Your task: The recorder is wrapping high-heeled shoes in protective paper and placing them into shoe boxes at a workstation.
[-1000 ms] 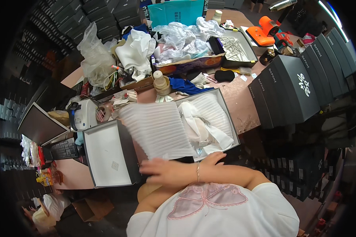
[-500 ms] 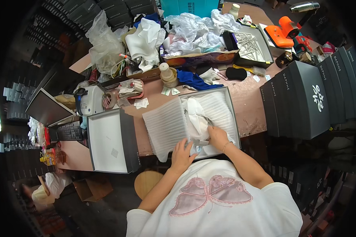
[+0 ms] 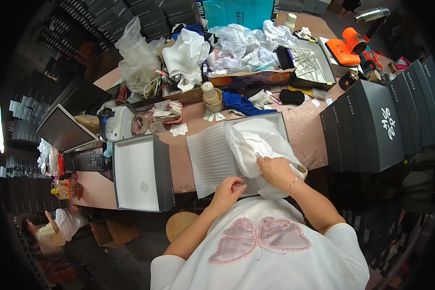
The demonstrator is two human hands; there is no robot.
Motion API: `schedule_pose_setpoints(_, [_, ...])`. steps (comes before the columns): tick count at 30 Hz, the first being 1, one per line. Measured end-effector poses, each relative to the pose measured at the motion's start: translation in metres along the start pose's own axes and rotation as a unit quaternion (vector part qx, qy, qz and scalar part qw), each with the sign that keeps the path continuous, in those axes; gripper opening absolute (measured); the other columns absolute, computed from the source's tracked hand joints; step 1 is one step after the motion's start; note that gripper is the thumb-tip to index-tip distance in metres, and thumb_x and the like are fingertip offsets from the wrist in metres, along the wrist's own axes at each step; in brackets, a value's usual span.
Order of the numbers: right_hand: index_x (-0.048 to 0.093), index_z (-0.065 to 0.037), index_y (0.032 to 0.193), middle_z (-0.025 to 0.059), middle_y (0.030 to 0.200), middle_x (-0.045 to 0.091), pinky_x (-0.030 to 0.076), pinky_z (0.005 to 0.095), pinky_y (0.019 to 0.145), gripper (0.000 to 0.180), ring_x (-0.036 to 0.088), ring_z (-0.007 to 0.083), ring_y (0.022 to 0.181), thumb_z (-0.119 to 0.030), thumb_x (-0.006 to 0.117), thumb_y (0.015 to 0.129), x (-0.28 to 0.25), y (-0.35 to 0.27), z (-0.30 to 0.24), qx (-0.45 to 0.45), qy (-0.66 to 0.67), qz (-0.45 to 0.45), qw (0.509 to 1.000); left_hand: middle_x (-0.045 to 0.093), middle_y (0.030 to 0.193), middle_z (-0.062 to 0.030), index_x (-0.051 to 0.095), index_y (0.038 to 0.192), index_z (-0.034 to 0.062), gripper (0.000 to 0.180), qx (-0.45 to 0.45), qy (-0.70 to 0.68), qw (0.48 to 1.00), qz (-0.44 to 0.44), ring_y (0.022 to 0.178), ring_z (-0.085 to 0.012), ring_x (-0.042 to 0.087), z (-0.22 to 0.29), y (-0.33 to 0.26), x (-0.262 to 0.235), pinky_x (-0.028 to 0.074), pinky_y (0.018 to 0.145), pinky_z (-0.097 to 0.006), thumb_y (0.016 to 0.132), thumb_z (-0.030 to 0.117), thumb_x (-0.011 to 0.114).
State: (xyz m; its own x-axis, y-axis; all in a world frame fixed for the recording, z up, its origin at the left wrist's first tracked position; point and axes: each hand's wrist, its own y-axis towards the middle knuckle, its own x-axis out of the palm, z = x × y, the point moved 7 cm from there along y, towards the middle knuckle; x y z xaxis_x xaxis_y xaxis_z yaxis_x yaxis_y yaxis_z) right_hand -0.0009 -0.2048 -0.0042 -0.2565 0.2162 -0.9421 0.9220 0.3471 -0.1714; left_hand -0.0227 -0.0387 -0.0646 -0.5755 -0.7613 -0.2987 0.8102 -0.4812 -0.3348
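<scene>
An open grey shoebox (image 3: 281,126) lies before me, lined with ribbed white foam sheet (image 3: 211,154) that spills over its left side. Over the box, my right hand (image 3: 277,173) grips a white shoe (image 3: 252,153) that is partly covered by thin, see-through white wrapping. A beige edge shows beyond my wrist; the rest of the shoe's shape is hidden. My left hand (image 3: 228,192) hovers beside the near edge of the box, just left of the shoe, fingers curled in and nothing visible in them.
The box lid (image 3: 139,176) lies inside-up to the left, by a label printer (image 3: 116,123) and monitor (image 3: 65,126). Stacked dark shoeboxes (image 3: 367,125) stand at the right. A bottle (image 3: 211,96), blue cloth (image 3: 244,102) and a carton of crumpled plastic (image 3: 251,46) sit beyond.
My right hand has lifted and turned the white shoe toward me, pulling its wrapping along. My left hand has drawn back from the box and its fingers have curled.
</scene>
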Motion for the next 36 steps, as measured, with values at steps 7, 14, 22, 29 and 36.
schedule_pose_setpoints(7, [0.053,-0.003,0.086,0.0093,0.074,0.059,0.051,0.0369,0.057,0.012,0.066,0.0262,0.067,-0.013,0.058,0.081,-0.092,-0.01,-0.024,-0.159,-0.049,0.029,0.986,0.057,0.119,-0.0071,0.049,0.123,0.0026,0.054,0.023,-0.507,0.853,0.122,0.109,-0.0191,0.055,0.018,0.059,-0.022,0.043,0.096,-0.035,0.087,0.041,0.065])
schedule_pose_setpoints(14, [0.06,-0.008,0.089,0.005,0.084,0.057,0.047,0.041,0.08,0.016,0.061,0.0202,0.091,-0.019,0.061,0.078,-0.092,0.003,-0.022,-0.153,-0.077,0.211,0.962,0.057,0.123,-0.0065,0.05,0.126,0.0098,0.052,-0.02,-0.661,0.737,0.142,0.115,-0.0231,0.054,0.035,0.08,-0.025,0.044,0.099,-0.04,0.091,0.049,0.05])
schedule_pose_setpoints(22, [0.059,-0.006,0.114,0.0138,0.122,0.057,0.028,0.0499,0.11,0.038,0.048,0.0327,0.123,-0.018,0.069,0.079,-0.131,-0.067,-0.05,-0.102,0.109,0.498,0.854,0.055,0.127,-0.0072,0.049,0.129,0.0122,0.055,0.023,-0.668,0.722,0.179,0.115,-0.0268,0.054,-0.011,0.056,-0.07,0.045,0.098,-0.039,0.094,0.054,0.04])
schedule_pose_setpoints(29, [0.04,-0.001,0.135,0.0125,0.12,0.056,0.054,0.0357,0.081,0.049,0.061,0.0198,0.103,-0.012,0.055,0.089,0.011,-0.061,0.065,0.183,0.807,0.083,0.556,0.062,0.117,-0.0051,0.057,0.122,0.0111,0.048,-0.035,-0.651,0.725,0.221,0.11,-0.0233,0.058,0.002,0.066,-0.072,0.048,0.093,-0.04,0.092,0.047,0.05])
schedule_pose_setpoints(36, [0.041,-0.001,0.134,0.0162,0.122,0.053,0.056,0.0545,0.08,0.048,0.058,0.0301,0.109,0.001,0.039,0.085,0.003,-0.082,0.046,0.195,0.878,0.074,0.431,0.062,0.112,-0.009,0.051,0.124,0.0073,0.055,0.107,-0.555,0.697,0.44,0.105,-0.0262,0.06,0.056,0.026,-0.202,0.048,0.092,-0.04,0.09,0.05,0.052])
